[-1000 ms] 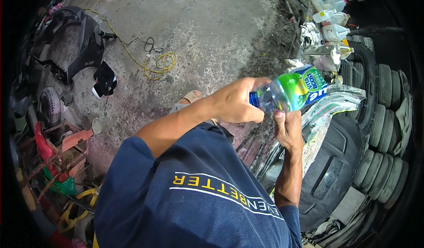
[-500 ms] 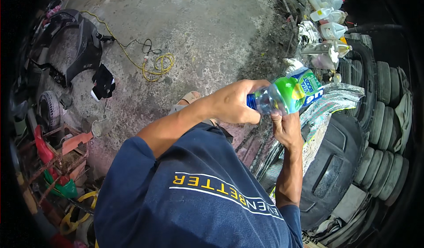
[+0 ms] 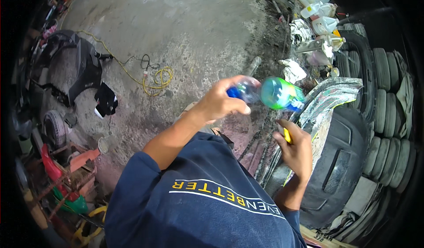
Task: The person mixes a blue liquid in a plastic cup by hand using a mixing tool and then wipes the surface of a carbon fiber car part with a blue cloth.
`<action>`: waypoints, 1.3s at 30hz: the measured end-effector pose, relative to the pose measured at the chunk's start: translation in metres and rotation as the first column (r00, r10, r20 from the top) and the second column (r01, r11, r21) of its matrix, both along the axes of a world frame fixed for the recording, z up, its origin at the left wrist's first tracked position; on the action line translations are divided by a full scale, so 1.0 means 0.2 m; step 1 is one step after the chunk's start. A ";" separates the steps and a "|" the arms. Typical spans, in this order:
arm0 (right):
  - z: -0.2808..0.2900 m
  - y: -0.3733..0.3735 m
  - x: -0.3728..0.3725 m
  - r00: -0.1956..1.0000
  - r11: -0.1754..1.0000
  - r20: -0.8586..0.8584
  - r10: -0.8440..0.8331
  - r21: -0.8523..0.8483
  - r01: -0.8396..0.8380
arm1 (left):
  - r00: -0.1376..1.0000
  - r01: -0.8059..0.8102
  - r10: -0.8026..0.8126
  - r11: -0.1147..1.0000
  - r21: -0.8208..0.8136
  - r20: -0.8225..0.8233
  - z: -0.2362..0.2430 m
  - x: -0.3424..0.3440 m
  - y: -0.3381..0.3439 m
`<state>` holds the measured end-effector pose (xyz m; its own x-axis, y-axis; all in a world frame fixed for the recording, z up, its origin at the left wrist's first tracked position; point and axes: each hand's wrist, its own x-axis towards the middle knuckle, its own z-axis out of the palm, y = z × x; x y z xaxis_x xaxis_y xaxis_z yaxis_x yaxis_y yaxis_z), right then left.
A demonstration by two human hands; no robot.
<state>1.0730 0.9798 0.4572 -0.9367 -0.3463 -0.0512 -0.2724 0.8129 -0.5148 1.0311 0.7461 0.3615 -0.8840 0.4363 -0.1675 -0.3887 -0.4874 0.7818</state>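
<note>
Bottle of clear plastic, blue-capped and green-labelled (image 3: 274, 95), right of centre, looks light, flexible; left hand (image 3: 221, 101) grips its neck, probably the surest hold; right hand (image 3: 297, 147) clasps a small yellow-handled tool (image 3: 287, 135).

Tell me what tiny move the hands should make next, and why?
Perhaps draw the right hand back a little, with its yellow tool, probably a knife. The green bottle part is near it and looks parted from the clear bottle top in the left hand, so it might drop; blur hides whether any plastic joins them.
</note>
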 end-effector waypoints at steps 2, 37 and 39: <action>0.07 0.08 0.02 0.990 0.989 0.089 -0.110 -0.090 0.118 | 0.992 -0.084 0.074 0.992 -0.092 -0.105 0.02 -0.02 -0.03; -0.23 0.15 0.68 0.939 0.941 0.068 -0.338 0.044 0.335 | 0.251 0.935 -0.957 0.201 -0.291 0.146 -0.12 0.01 0.20; -0.21 0.15 0.80 0.905 0.914 0.130 -0.405 0.076 0.398 | 0.148 0.940 -0.970 0.077 -0.333 0.192 -0.09 0.03 0.28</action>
<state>1.2331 1.0106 0.4152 -0.9780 0.0632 -0.1987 0.1539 0.8621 -0.4828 1.0362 0.8012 0.3428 0.2279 0.8528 -0.4698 -0.2744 0.5192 0.8094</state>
